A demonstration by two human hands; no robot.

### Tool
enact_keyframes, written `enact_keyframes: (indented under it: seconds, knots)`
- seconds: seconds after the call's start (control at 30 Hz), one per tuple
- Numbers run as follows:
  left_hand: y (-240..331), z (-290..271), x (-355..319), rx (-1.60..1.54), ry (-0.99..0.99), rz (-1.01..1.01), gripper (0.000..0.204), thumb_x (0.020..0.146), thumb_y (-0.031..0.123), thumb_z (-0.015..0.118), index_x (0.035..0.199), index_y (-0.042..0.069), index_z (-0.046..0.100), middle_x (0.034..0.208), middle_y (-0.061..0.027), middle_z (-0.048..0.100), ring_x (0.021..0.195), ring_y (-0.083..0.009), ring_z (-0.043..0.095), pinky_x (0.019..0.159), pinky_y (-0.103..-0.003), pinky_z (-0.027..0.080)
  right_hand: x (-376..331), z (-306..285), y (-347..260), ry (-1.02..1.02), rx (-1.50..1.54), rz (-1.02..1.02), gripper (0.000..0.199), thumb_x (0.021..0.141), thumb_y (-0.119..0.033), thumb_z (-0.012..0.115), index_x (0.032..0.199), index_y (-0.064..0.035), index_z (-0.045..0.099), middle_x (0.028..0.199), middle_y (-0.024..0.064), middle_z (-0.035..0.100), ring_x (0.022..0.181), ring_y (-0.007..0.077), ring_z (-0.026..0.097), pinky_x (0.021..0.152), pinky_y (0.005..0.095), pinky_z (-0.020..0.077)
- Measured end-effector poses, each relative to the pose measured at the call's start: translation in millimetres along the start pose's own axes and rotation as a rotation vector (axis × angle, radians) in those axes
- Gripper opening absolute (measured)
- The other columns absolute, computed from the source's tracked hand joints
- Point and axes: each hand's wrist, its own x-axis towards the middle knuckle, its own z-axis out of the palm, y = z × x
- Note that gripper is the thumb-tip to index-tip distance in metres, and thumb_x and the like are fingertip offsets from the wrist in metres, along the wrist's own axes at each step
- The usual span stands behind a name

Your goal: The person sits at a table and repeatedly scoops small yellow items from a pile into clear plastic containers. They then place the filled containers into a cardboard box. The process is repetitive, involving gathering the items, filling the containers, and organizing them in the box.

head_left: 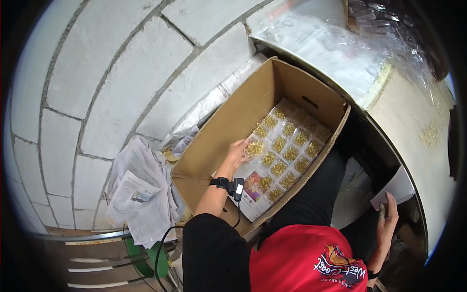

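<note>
My left hand [237, 154] reaches into a deep cardboard box [219, 131], its fingers closed on the edge of a clear packet of small gold-coloured metal pieces [255, 147]. Beside that packet, similar packets [278, 143] lie in rows on the box's bottom. Newspaper with a colour picture [253, 185] shows under the near end of the rows. At the far right, my right hand [386, 221] hangs low with fingers stretched out, close to a white sheet [396, 190]. Whether it touches the sheet I cannot tell. One of its fingers has a greyish covering.
A worktop [408, 117] along the right holds a heap of clear plastic bags [384, 34] and scattered gold-coloured pieces [430, 134]. Folded newspapers [141, 190] lie left of the box, by a white block wall [121, 73]. A black cable [158, 258] trails from my left wrist.
</note>
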Motion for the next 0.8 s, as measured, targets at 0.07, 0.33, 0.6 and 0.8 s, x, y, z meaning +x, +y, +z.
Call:
enact_keyframes:
  seconds: [0.07, 0.33, 0.6, 0.8]
  knots:
    - [-42.1, -28.6, 13.6, 0.061, 0.098, -0.106, 0.027, 0.093, 0.025, 0.055, 0.11, 0.005, 0.061, 0.096, -0.0041, 0.059, 0.078, -0.0177, 0.061, 0.057, -0.038, 0.055, 7.5, 6.9, -6.4, -0.059, -0.033, -0.029, 0.037, 0.086, 0.009, 0.048, 0.122, 0.0009, 0.052, 0.119, 0.0178, 0.056, 0.103, 0.0296, 0.059, 0.09, 0.0329, 0.0451]
    - [-150.9, -68.2, 38.7, -0.06, 0.456, -0.266, 0.019, 0.086, 0.013, 0.061, 0.103, 0.005, 0.064, 0.097, -0.006, 0.062, 0.078, -0.0217, 0.06, 0.069, -0.041, 0.053, 20.3, 33.9, -37.2, -0.339, -0.059, 0.058, 0.035, 0.077, 0.008, 0.054, 0.112, 0.0041, 0.055, 0.113, 0.0206, 0.058, 0.105, 0.0389, 0.056, 0.089, 0.0384, 0.0459]
    - [-189.5, -88.0, 106.7, 0.87, 0.253, -0.056, 0.028, 0.079, 0.016, 0.067, 0.102, -0.001, 0.065, 0.096, -0.0131, 0.065, 0.077, -0.0248, 0.062, 0.065, -0.038, 0.052, 22.2, 8.1, -21.0, -0.313, -0.184, -0.131, 0.047, 0.067, -0.002, 0.059, 0.114, -0.0024, 0.056, 0.11, 0.0161, 0.06, 0.101, 0.0324, 0.059, 0.084, 0.0388, 0.0504]
    - [-99.1, -99.4, 85.4, 1.003, 0.077, 0.105, 0.032, 0.08, 0.018, 0.066, 0.105, -0.002, 0.062, 0.1, -0.0154, 0.065, 0.072, -0.0233, 0.063, 0.06, -0.036, 0.052, 33.4, -60.3, -0.6, 0.222, -0.277, -0.153, 0.04, 0.073, -0.002, 0.061, 0.113, -0.0028, 0.054, 0.111, 0.0162, 0.058, 0.1, 0.0351, 0.058, 0.081, 0.0405, 0.0514]
